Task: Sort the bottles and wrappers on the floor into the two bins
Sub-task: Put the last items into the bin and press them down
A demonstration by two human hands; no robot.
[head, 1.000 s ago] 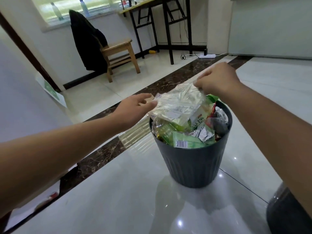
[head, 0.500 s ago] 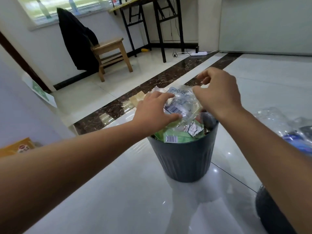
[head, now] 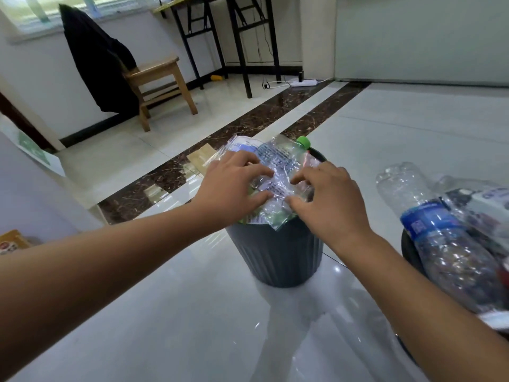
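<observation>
Clear wrapper (head: 278,172): it lies on top of the heap in the grey bin (head: 278,255), printed face up and crumpled under your fingers.
Handling: judge it as very light, thin, limp film that is slick and springy. It will likely puff back up or slide off the heap once pressure comes off. It is not fragile.
Where to hold: press flat on the broad middle, or pinch a crumpled fold. A smooth edge would probably slip.
Long axis: it runs roughly away from you, from the near rim to the far rim. The near corner droops over the rim towards you, and the far end fans out past the rim.
Left hand (head: 231,188): your fingers are spread and your thumb is out, with the tips pushing down on the left half of the film. Nothing is enclosed.
Right hand (head: 327,199): your fingers are arched with the tips on the right half. I cannot tell whether the thumb and forefinger pinch a fold.
Bin fill: wrappers stand heaped above the rim, and a green cap (head: 303,142) pokes up at the far side. Expect little room left.
Second bin (head: 407,252): it stands just to your right and is piled with a clear bottle (head: 440,244) with a blue label and others.
Floor: a tan wrapper (head: 201,158) lies beyond the grey bin, and an orange packet (head: 11,241) lies far left. Both look unsorted.
</observation>
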